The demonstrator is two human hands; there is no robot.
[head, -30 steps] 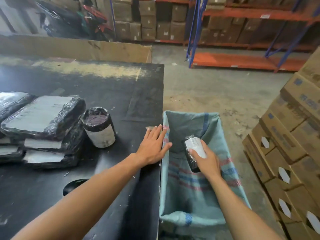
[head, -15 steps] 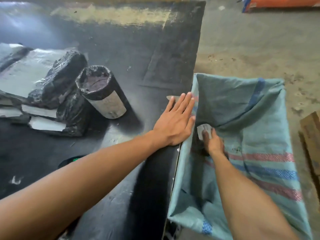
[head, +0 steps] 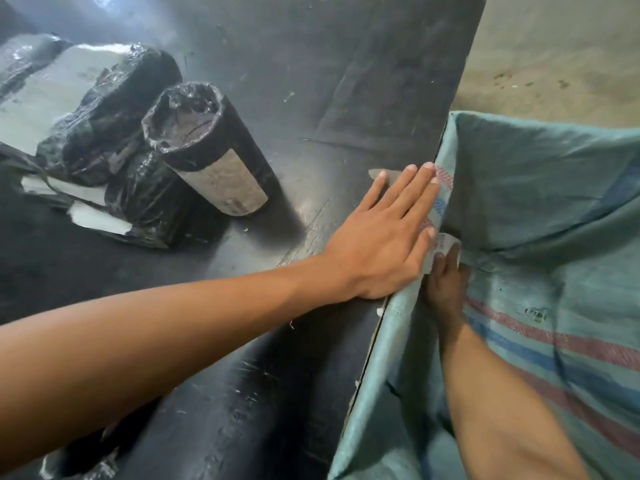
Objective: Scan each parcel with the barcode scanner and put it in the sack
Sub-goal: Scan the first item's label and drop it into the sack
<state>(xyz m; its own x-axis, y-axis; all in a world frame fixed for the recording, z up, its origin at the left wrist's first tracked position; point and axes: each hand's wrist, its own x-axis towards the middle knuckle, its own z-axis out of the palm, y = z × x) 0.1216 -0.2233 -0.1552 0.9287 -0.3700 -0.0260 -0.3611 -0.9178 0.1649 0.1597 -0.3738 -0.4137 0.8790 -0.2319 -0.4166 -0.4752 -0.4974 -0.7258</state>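
Head view: the left hand (head: pixel 384 233) is laid flat, fingers straight, on the table (head: pixel 311 81) edge against the sack (head: pixel 540 188) rim. Inside the sack, a white-labelled parcel (head: pixel 445 244) is held by the right hand (head: pixel 445 289), its grip partly hidden by the rim. A cylindrical parcel (head: pixel 207 150) and black-wrapped parcels (head: pixel 104 133) are seen on the table beyond.

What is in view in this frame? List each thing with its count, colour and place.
Table: one, black, left and centre.
Sack: one, teal with red and blue stripes, open at the table's right edge.
Cylindrical parcel: one, black wrap, pale label, upright on the table.
Flat parcels: several, black wrap, piled far left; count unclear.
Small parcel: one, white label showing, inside the sack.
Floor: grey concrete, top right.
Left hand: flat on the sack's rim at the table edge.
Right hand: inside the sack, holding the small parcel.
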